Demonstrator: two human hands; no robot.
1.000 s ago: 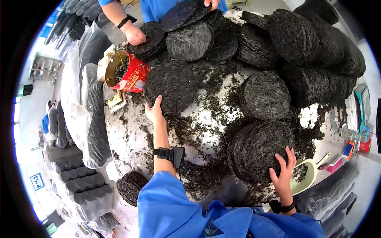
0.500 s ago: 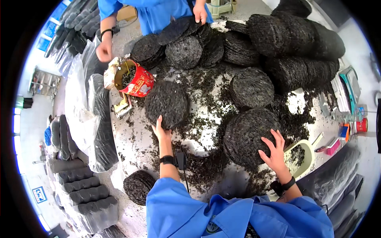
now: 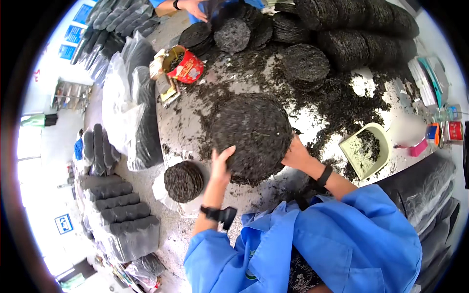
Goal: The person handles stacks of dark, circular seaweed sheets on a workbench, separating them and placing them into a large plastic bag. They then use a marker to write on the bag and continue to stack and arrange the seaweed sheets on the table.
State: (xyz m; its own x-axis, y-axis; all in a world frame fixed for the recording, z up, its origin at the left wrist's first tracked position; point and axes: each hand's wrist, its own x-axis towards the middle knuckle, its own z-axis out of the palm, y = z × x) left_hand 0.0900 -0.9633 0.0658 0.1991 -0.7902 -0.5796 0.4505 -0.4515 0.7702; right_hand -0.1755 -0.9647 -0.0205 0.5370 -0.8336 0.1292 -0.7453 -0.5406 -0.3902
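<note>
A large round dark cake of what looks like dried seaweed (image 3: 251,132) is between my two hands, over the near middle of the table. My left hand (image 3: 221,166) grips its lower left edge, thumb on top. At its right edge my right hand (image 3: 296,154) is closed, with the fingertips partly hidden. A smaller stack of round seaweed cakes (image 3: 183,181) lies left of my left wrist. Beyond my hands is another round stack (image 3: 306,67).
Dark crumbs (image 3: 337,112) litter the table. A pale dustpan (image 3: 385,149) lies at right, a red bucket (image 3: 189,68) at far left. Long seaweed rolls (image 3: 361,49) are piled at far right. Across the table a co-worker's hand (image 3: 195,9) is near more stacks.
My hands have come together from separate cakes onto one large cake near the middle. The view has shifted, and the co-worker's hands have moved.
</note>
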